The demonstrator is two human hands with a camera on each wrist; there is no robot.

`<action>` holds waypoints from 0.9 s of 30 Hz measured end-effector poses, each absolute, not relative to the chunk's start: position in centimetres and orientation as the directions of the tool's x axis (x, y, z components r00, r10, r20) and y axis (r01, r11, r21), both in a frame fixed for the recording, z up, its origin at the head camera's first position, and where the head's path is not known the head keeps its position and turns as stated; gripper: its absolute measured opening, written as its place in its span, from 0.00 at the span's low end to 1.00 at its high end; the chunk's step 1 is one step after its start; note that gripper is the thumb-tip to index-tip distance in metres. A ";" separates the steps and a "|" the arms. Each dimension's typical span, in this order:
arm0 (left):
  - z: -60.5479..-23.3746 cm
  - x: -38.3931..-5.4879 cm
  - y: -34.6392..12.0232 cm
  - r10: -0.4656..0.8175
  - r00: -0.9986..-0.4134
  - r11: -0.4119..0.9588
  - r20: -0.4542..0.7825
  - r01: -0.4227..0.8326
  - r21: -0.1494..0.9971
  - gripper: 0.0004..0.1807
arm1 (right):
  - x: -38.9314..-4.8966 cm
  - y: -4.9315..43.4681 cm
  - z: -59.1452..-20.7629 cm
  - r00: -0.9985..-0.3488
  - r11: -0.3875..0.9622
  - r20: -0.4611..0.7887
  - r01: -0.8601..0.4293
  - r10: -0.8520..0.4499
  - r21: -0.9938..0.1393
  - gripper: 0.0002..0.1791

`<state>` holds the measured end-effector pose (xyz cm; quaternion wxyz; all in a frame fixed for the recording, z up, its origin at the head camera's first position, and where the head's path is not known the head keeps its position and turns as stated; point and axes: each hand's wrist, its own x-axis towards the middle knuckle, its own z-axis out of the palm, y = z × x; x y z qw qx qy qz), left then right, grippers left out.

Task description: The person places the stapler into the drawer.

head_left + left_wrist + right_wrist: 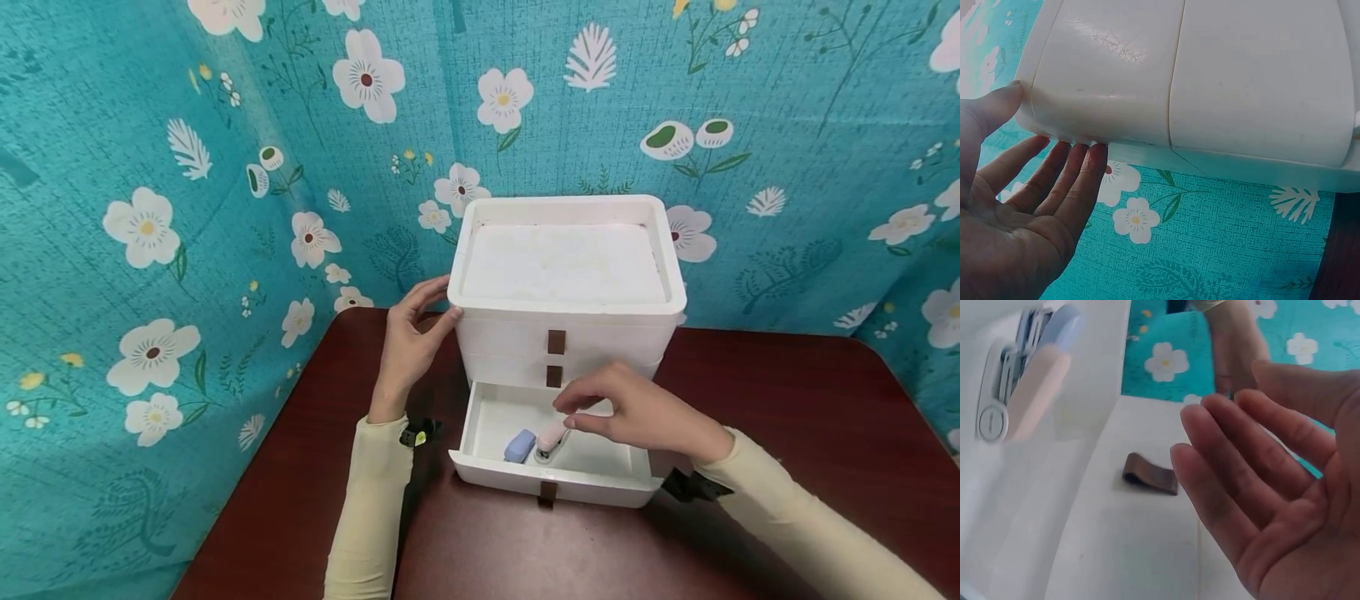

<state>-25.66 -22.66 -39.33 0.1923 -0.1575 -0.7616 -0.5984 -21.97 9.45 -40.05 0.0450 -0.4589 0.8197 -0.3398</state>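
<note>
A white drawer unit (pixel 498 337) stands on the table with its bottom drawer (pixel 495 477) pulled out. Inside that drawer a pink stapler (pixel 552 435) lies beside a blue stapler (pixel 519 446). My right hand (pixel 637 410) hovers over the drawer, fingertips close above the pink stapler in the head view. In the right wrist view its fingers (pixel 1229 469) are relaxed and apart from both staplers, holding nothing. At the unit's upper left corner, my left hand (pixel 412 342) rests its fingertips (pixel 1094 156) on the side, the thumb against the rim.
Brown pull tabs (pixel 557 342) mark the drawer fronts; the upper drawers are closed. On top the unit has a raised rim (pixel 566 307). A flowered teal cloth (pixel 300 150) hangs behind and to the left of the dark red table (pixel 780 400).
</note>
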 end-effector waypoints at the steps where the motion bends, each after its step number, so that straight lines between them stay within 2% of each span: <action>1: -39.3 -25.7 -22.7 0.011 -0.877 0.234 0.481 0.470 0.851 0.25 | -21.5 9.6 -40.0 -0.593 0.356 0.243 -0.709 -0.767 -0.609 0.11; 12: -39.4 -25.6 -22.6 0.015 -0.876 0.234 0.482 0.472 0.850 0.25 | -16.5 9.7 -41.6 -0.780 0.382 0.340 -0.573 -0.525 -0.725 0.11; 17: -39.5 -25.7 -22.7 0.009 -0.876 0.237 0.482 0.471 0.850 0.25 | -14.9 9.6 -42.8 -0.787 0.340 0.374 -0.568 -0.491 -0.750 0.13; 27: -39.3 -25.6 -22.6 0.010 -0.879 0.233 0.477 0.466 0.853 0.25 | -12.3 10.0 -46.2 -0.780 0.296 0.314 -0.526 -0.541 -0.797 0.07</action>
